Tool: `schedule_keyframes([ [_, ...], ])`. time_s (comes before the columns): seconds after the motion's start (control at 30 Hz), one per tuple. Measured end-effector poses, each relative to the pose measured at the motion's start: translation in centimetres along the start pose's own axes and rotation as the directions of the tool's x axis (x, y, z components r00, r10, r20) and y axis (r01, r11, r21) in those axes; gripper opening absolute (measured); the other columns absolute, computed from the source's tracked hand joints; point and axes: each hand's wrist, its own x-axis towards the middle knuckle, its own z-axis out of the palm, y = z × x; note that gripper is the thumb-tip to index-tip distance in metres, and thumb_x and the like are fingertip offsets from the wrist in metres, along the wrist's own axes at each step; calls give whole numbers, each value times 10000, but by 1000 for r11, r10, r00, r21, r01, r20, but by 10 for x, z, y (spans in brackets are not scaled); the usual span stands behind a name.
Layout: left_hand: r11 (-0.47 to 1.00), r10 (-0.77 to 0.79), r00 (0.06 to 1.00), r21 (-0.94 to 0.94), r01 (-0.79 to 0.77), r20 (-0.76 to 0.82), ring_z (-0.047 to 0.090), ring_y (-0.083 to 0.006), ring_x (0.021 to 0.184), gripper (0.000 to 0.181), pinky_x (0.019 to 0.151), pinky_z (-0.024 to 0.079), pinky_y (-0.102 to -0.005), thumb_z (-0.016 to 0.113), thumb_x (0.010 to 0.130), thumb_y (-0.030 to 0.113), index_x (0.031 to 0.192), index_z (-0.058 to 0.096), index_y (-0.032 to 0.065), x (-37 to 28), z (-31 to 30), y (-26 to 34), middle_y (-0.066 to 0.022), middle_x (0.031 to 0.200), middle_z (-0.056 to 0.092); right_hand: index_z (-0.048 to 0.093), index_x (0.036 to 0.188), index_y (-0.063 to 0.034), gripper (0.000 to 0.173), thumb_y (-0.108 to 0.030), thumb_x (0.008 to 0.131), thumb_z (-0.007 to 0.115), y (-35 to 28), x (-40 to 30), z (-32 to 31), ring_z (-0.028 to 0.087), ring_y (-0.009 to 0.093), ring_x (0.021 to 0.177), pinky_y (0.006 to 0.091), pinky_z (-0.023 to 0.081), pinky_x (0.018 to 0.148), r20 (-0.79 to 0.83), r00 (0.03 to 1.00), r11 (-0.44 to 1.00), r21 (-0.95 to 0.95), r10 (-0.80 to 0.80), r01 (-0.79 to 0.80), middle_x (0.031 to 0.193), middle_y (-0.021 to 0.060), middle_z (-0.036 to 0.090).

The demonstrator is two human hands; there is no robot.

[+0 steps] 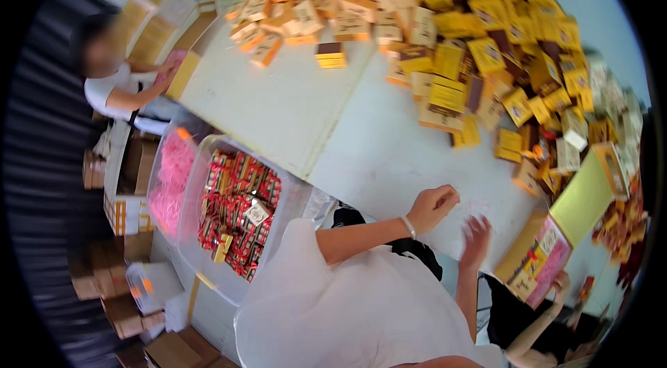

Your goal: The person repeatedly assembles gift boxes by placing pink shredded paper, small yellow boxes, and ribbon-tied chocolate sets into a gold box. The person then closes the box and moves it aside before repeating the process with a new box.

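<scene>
My left hand point(431, 207), with a pale bracelet at the wrist, is held over the near edge of the white table point(359, 159). Its fingers are curled in and nothing shows in them. Just to its right is my right hand point(476, 242), slightly blurred, fingers apart and holding nothing. Nearest to the right hand is an open gift box point(583, 201) with a yellow-green lid. Inside it lie pink shredded paper point(552, 266) and several small boxes point(535, 264). Another person's hand point(561, 283) touches its near side.
Cream-and-orange cartons point(354, 24) and yellow cartons point(490, 55) are heaped across the table's far side. One brown-topped yellow box point(331, 55) stands apart. At left are a plastic tub point(284, 206) of small red-ribboned boxes and a bin of pink shred point(174, 175). A co-worker point(112, 92) handles a box there.
</scene>
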Motion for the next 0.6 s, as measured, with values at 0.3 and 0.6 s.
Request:
schedule_keyframes([
  [0.3, 310, 766, 639, 912, -269, -72, 429, -321, 1070, 246, 896, 162, -627, 537, 695, 282, 871, 592, 119, -104, -242, 39, -94, 1078, 508, 356, 1232, -76, 530, -458, 874, 280, 4, -48, 357, 403, 268, 1113, 379, 332, 911, 976, 16, 571, -114, 218, -813, 1234, 161, 385],
  [0.6, 701, -46, 477, 312, 642, -878, 552, -232, 901, 371, 832, 404, -332, 520, 808, 337, 1026, 548, 39, -302, -405, -32, -97, 958, 580, 505, 1057, -29, 330, -186, 772, 565, 104, -70, 424, 468, 321, 992, 366, 376, 844, 962, 239, 629, -266, 129, 730, 1134, 180, 456],
])
